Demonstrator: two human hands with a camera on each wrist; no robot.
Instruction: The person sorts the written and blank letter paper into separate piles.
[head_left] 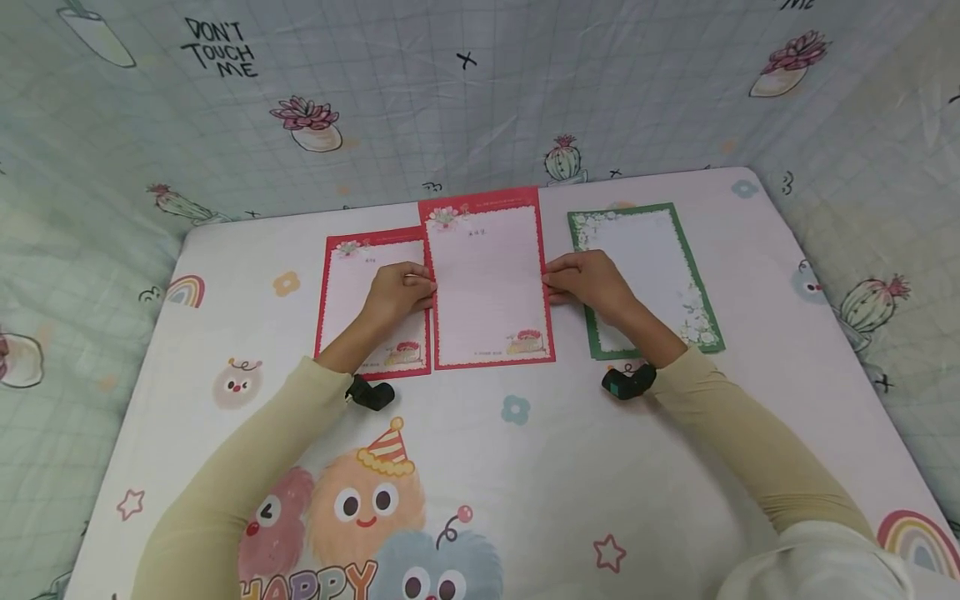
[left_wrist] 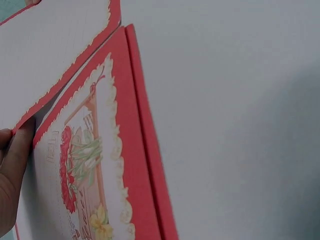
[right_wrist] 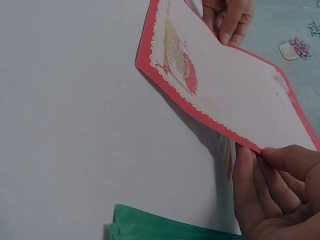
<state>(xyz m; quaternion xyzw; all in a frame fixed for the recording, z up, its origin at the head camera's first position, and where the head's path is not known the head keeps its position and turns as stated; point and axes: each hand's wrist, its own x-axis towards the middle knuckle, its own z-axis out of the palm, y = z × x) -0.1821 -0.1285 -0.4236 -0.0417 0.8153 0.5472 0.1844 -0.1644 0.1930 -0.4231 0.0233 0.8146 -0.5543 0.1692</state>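
Observation:
A sheet of paper with a red floral border (head_left: 487, 292) is held up between both hands, raised off the table. My left hand (head_left: 396, 292) pinches its left edge, thumb on top and fingers beneath, as the left wrist view also shows. At the opposite edge, the right hand (head_left: 592, 282) pinches the sheet between thumb and fingers; the right wrist view shows this closely. Below the left hand lies a small stack of matching red-bordered paper (left_wrist: 132, 150), partly covered by hand and sheet. Green-bordered paper (head_left: 645, 267) lies under the right hand and forearm.
The table has a white cloth (head_left: 555, 475) printed with cartoon figures. Patterned fabric (head_left: 420, 108) hangs behind the table and along both sides. Dark wrist devices (head_left: 630, 382) are worn at both sleeves' cuffs.

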